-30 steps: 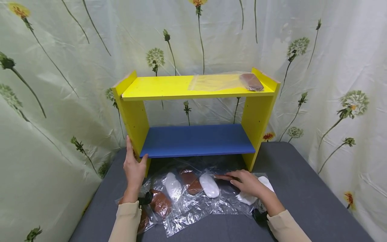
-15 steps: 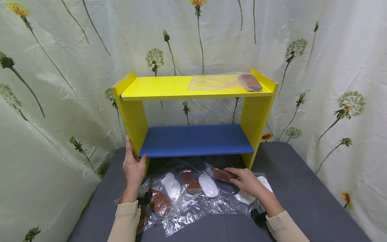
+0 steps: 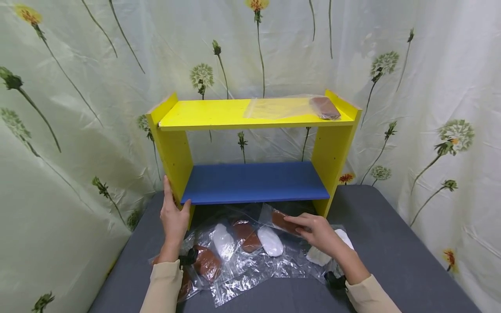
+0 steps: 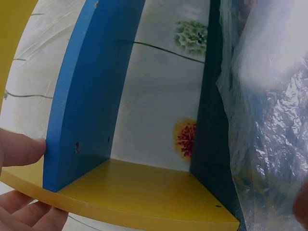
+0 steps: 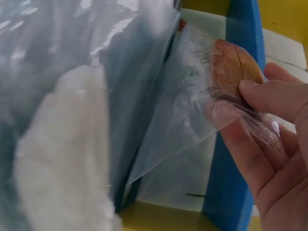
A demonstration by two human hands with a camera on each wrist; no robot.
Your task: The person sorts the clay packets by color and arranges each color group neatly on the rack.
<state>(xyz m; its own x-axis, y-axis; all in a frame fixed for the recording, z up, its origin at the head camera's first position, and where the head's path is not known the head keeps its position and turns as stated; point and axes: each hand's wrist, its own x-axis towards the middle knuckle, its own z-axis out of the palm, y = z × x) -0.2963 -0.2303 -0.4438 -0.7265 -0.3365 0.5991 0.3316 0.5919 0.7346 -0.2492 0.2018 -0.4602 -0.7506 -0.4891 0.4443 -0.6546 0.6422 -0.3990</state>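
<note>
A yellow shelf unit (image 3: 256, 126) with a blue lower shelf (image 3: 256, 182) stands before me. My left hand (image 3: 174, 219) grips its left side, the thumb at the blue shelf's front edge and the fingers along the outside of the yellow panel (image 4: 144, 192). My right hand (image 3: 318, 234) pinches a clear zip bag (image 5: 180, 101) with a scored brown piece (image 5: 231, 67) in it, between thumb and fingers, in front of the shelf's lower gap. Below lie several bagged pieces, brown (image 3: 246, 234) and white (image 3: 270, 240).
Another bagged brown piece (image 3: 325, 108) lies on the top shelf's right end. White pieces (image 3: 318, 255) lie under my right wrist. Everything stands on a dark grey cloth-covered table (image 3: 395, 243), with a flower-print curtain (image 3: 422, 78) behind and at the sides.
My right hand has lifted and turned the bagged brown piece so its flat side shows, and shifted it slightly left. The left hand has stayed on the shelf unit.
</note>
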